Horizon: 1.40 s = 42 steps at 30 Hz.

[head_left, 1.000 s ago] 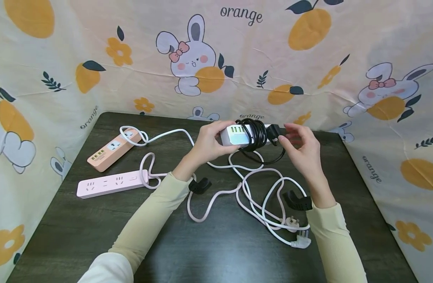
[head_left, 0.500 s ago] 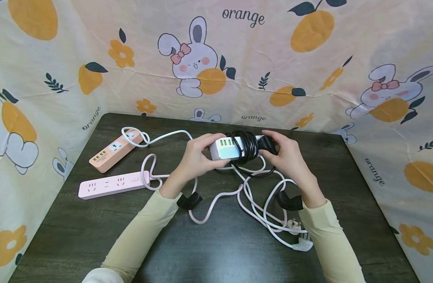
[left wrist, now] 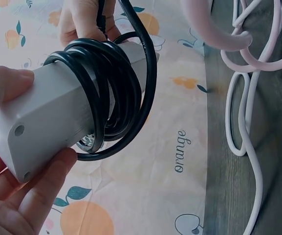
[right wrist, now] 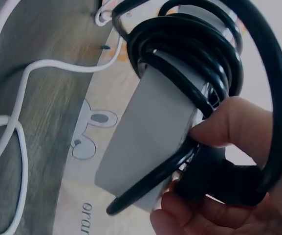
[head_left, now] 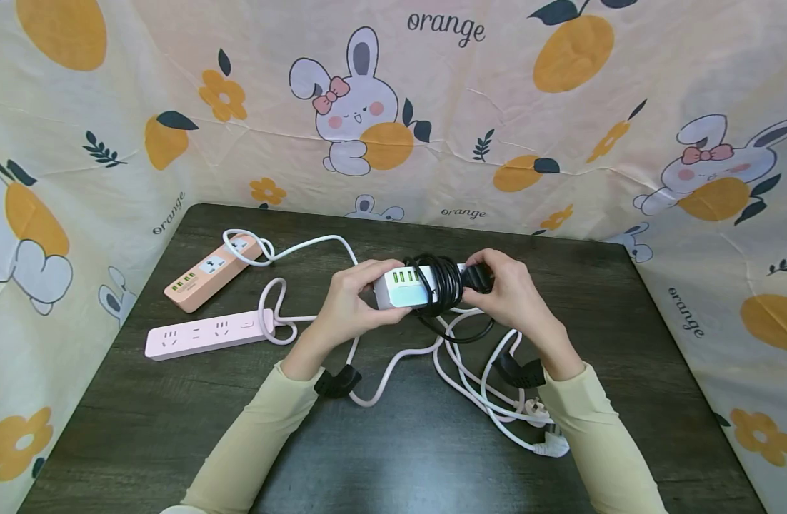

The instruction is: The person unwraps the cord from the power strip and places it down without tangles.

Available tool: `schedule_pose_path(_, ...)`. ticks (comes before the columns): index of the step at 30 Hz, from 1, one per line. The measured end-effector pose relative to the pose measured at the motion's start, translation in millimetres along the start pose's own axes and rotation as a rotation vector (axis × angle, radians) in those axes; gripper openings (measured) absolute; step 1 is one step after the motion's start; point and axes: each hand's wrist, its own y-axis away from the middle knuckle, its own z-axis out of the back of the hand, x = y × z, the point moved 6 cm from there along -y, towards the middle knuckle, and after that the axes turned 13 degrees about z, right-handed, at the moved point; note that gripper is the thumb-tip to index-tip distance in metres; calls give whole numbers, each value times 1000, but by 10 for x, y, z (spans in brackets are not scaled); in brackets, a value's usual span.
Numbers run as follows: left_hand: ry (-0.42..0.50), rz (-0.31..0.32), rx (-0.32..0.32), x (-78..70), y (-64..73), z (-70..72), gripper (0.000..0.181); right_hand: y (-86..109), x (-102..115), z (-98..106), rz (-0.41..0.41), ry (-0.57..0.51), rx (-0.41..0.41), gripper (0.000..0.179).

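My left hand [head_left: 348, 303] grips the left end of a white power strip [head_left: 403, 289], thumb on one side and fingers on the other. A black cord [head_left: 441, 285] is wound several times round the strip's middle, and one loose loop hangs below. At the strip's right end, my right hand [head_left: 512, 293] pinches the cord's black plug [head_left: 477, 278] between thumb and fingers. In the right wrist view the plug [right wrist: 204, 178] lies against the strip's side, with a cord strand crossing the strip's end. The strip is held above the table.
An orange power strip [head_left: 207, 275] and a pink power strip [head_left: 201, 335] lie on the table's left. Their pale cords [head_left: 393, 364] tangle under and right of my hands, with a white plug [head_left: 550, 446] near my right forearm. A printed cloth [head_left: 451, 107] hangs behind the dark table [head_left: 393, 457].
The white power strip has come left and nearer to me, held in my left hand. My right hand has moved in from the right, its spread fingers closing round the black plug.
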Motion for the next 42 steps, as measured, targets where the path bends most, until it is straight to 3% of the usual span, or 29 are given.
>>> schedule_pose_path(16, 10, 23, 13, 38, 72, 2, 51, 2, -31, -65, -1, -42, 79, 28)
schedule_pose_path(26, 28, 14, 74, 5, 84, -44, 51, -10, -45, -85, 94, -33, 151, 22)
schedule_pose_path(33, 8, 4, 82, -12, 88, -74, 52, -2, -68, -74, 102, -34, 191, 23)
schedule_pose_path(38, -4, -11, 73, -17, 87, -74, 53, 6, -56, -67, 107, -24, 175, 23)
schedule_pose_path(42, -41, -47, 28, -40, 87, -30, 53, 21, 11, -55, 89, 38, 137, 23)
